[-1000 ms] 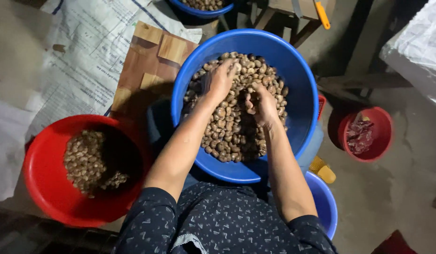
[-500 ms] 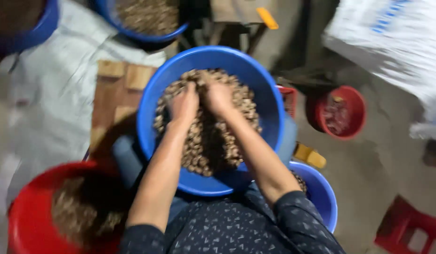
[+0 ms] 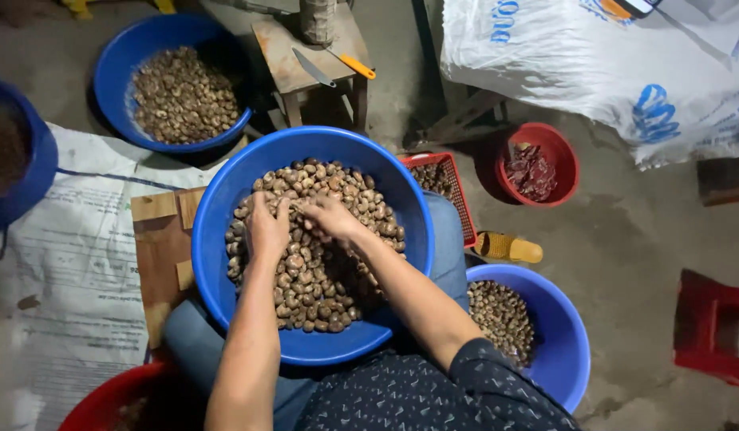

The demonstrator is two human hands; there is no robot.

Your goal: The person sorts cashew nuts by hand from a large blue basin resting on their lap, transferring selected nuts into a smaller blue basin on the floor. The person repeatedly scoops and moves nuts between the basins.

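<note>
A big blue basin (image 3: 218, 231) rests on my lap, filled with several brown nuts (image 3: 314, 279). My left hand (image 3: 266, 227) lies palm-down on the pile at its left side, fingers spread over the nuts. Beside it my right hand (image 3: 329, 215) reaches in from the right, its fingers curled among the nuts near the middle top of the heap. The two hands almost touch. Whether either hand holds a nut is hidden by the fingers.
Another blue basin of nuts (image 3: 178, 92) sits far left; a smaller blue one (image 3: 561, 351) by my right hip. A red bowl (image 3: 539, 164), red basket (image 3: 441, 179), red basin (image 3: 114, 403), wooden stool with knife (image 3: 326, 68), wooden board (image 3: 162, 255), white sack (image 3: 617, 72), red stool (image 3: 713, 327).
The view has swung back and to the right, so the far basin, stool and sack show now. Both hands stay in the nut pile, shifting slightly toward its upper left.
</note>
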